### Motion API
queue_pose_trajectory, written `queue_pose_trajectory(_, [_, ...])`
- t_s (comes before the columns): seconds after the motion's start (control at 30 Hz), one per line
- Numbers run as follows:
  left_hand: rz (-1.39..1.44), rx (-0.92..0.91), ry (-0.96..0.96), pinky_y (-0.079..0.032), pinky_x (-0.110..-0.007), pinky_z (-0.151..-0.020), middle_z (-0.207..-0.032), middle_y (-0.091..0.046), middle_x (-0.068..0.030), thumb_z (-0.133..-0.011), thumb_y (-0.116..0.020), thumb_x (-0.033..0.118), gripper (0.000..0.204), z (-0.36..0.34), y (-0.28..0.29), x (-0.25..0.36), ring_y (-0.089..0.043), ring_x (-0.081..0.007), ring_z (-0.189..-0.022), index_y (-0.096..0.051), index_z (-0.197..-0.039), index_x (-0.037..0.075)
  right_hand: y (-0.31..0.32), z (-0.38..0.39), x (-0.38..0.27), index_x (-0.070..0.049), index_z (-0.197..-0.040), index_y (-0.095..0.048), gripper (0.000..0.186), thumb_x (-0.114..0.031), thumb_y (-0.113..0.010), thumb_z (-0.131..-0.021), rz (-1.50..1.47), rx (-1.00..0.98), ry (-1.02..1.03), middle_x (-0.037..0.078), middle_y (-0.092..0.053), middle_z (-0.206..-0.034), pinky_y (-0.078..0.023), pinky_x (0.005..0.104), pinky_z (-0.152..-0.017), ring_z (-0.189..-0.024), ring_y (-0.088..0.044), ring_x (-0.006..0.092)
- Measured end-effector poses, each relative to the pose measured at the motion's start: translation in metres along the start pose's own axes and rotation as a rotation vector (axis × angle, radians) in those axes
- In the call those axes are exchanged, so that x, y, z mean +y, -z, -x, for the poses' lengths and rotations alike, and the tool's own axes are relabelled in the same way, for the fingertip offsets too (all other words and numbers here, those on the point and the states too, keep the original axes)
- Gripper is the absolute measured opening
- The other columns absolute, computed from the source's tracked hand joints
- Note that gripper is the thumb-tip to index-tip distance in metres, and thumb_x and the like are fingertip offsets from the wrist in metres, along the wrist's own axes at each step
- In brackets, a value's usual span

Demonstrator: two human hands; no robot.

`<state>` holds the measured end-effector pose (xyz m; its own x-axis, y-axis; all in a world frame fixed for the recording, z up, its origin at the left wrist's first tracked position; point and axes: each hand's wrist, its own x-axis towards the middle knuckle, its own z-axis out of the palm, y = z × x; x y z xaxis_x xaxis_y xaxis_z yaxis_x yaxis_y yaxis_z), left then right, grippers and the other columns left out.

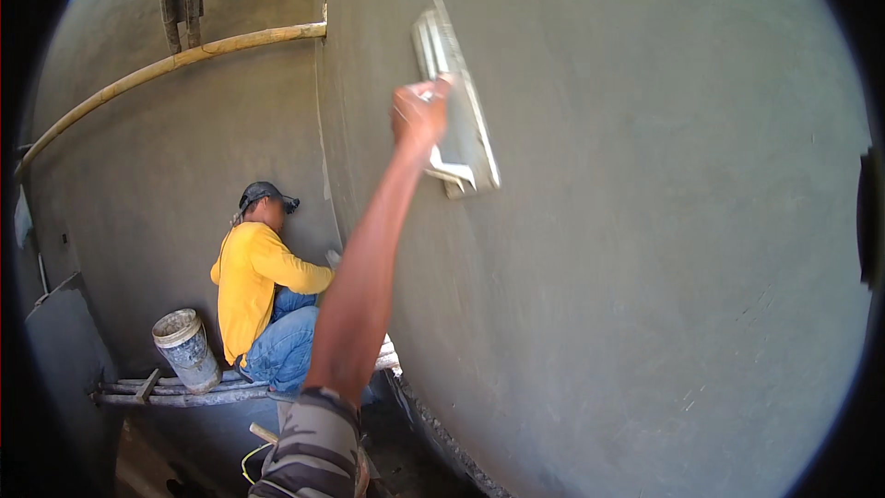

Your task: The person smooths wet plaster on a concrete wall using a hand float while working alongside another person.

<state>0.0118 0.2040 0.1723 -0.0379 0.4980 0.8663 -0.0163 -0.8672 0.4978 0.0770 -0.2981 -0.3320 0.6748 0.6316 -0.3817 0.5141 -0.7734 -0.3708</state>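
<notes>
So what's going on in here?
The person's left hand grips a metal trowel, held up at a grey wall and blurred in the picture. The right hand is out of view. To the left, a co-worker in yellow is crouched or seated on poles, beside a stained bucket.

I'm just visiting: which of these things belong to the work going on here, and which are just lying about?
In use:
Trowel, gripped in the left hand
Grey wall, where the trowel is being held

Seemingly not in use right now:
Stained bucket, standing on low poles
Long bamboo pole, fixed higher up
</notes>
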Motion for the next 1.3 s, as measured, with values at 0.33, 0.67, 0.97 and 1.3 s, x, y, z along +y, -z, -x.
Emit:
queue_pose_trajectory(0.33, [-0.054,-0.074,-0.060,-0.044,-0.036,-0.050,-0.061,-0.057,-0.0046,-0.090,-0.067,0.032,0.036,0.026,-0.013,0.024,-0.052,-0.0138,-0.055,-0.068,-0.076,-0.001,-0.001,0.031,-0.009,-0.015,-0.135,-0.048,0.056,-0.049,-0.053,-0.091,0.001,0.073,-0.001,0.027,-0.065,-0.105,-0.046,0.0561,-0.086,-0.103,-0.059,0.0462])
queue_pose_trajectory(0.67, [0.014,-0.077,0.174,-0.034,-0.029,-0.033,-0.058,-0.049,0.0016,-0.089,-0.067,0.036,0.038,0.105,-0.020,-0.027,-0.043,-0.0089,-0.043,-0.071,-0.099,0.000,-0.034,-0.008,0.015,-0.019,-0.135,-0.049,0.059,-0.052,-0.057,-0.087,-0.027,0.084,-0.028,0.024,-0.067,-0.102,-0.050,0.0533,-0.083,-0.097,-0.062,0.0468])
queue_pose_trajectory(0.97, [-0.040,-0.007,0.213,-0.037,-0.030,-0.036,-0.058,-0.051,-0.0002,-0.089,-0.068,0.038,0.041,0.012,0.009,-0.075,-0.044,-0.0097,-0.044,-0.071,-0.102,0.000,-0.043,-0.037,0.022,-0.021,-0.138,-0.047,0.064,-0.053,-0.059,-0.084,-0.014,0.002,-0.024,0.024,-0.066,-0.105,-0.049,0.0536,-0.084,-0.100,-0.062,0.0453])
queue_pose_trajectory(1.3, [0.000,-0.028,0.070,-0.037,-0.030,-0.036,-0.060,-0.054,0.0008,-0.092,-0.066,0.035,0.034,-0.025,0.012,-0.047,-0.045,-0.0089,-0.045,-0.071,-0.097,0.002,-0.051,-0.069,0.024,-0.024,-0.140,-0.043,0.067,-0.053,-0.060,-0.083,-0.015,-0.073,-0.006,0.022,-0.062,-0.119,-0.046,0.0565,-0.089,-0.111,-0.058,0.0419])
